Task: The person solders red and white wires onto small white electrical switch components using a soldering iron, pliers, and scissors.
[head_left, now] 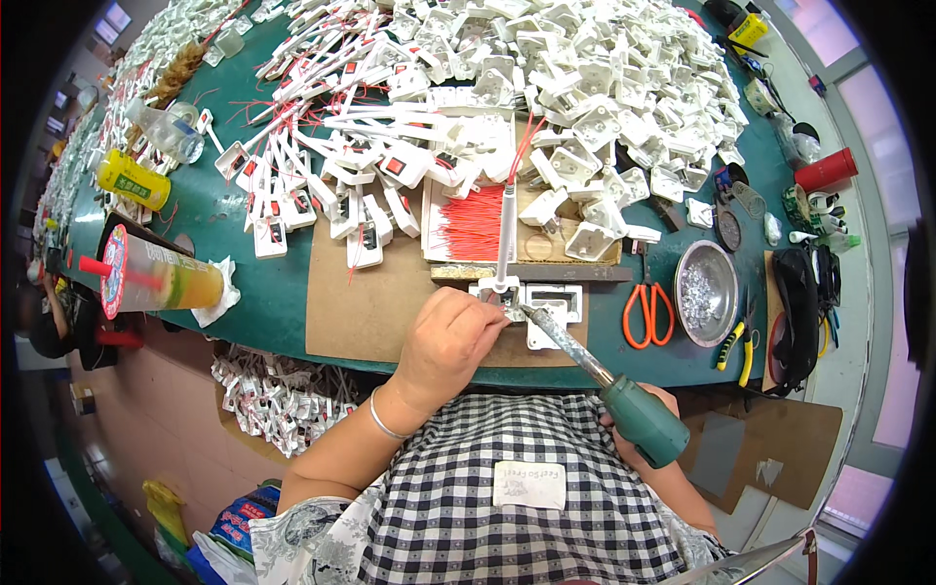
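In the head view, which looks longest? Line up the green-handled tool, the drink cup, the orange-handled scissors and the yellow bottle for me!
1. Green-handled tool
2. Drink cup
3. Orange-handled scissors
4. Yellow bottle

A big green table (pixel 268 327) holds nearly everything. At the front lies a flat brown board (pixel 356 302) with a small open white plastic case (pixel 578 304) on it. A huge heap of white plastic parts (pixel 634 78) fills the back, and white parts with red wires (pixel 283 185) lie on the left. A drink cup (pixel 171 276), a white tissue (pixel 222 295) and a yellow bottle (pixel 135 179) are there too. On the right lie orange-handled scissors (pixel 644 283), a round metal bowl (pixel 720 332) and yellow-and-black pliers (pixel 748 356). The far right edge looks bent, so a red tube (pixel 826 170) may sit on a ledge instead.
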The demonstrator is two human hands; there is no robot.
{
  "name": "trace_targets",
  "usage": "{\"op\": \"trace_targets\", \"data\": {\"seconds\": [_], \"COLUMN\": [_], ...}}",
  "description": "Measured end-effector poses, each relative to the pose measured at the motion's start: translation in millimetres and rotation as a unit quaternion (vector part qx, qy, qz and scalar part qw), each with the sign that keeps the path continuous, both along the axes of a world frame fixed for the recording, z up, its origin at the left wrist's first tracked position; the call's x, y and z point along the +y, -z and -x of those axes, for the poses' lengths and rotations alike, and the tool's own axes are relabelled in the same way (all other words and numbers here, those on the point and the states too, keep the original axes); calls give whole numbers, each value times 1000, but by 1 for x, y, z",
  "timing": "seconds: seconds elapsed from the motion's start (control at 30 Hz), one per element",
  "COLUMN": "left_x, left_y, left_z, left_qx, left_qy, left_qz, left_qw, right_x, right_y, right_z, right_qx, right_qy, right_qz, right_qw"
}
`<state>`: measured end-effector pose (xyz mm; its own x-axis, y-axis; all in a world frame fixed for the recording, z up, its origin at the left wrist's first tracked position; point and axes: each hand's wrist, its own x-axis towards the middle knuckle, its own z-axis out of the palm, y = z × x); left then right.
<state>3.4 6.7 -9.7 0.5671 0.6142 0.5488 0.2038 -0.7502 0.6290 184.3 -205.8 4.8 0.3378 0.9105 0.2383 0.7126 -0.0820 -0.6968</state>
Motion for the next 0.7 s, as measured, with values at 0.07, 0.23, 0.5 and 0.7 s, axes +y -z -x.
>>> {"op": "trace_targets", "data": {"seconds": [0.07,0.23,0.5,0.7], "left_x": [0,0,-1,-3], "left_y": [0,1,1,-2], "left_z": [0,0,2,6], "left_qx": [1,1,9,30], "left_qy": [0,3,2,0], "left_qz": [0,-3,-7,-26], "left_qw": [1000,1000,1000,999], "right_x": [-1,1,2,3], "right_y": [0,-3,-3,1], "right_z": [2,2,2,0], "right_qx": [24,38,32,5], "right_qy": [13,10,9,-5], "right_qz": [7,26,44,25], "right_qw": [1000,999,998,1000]}}
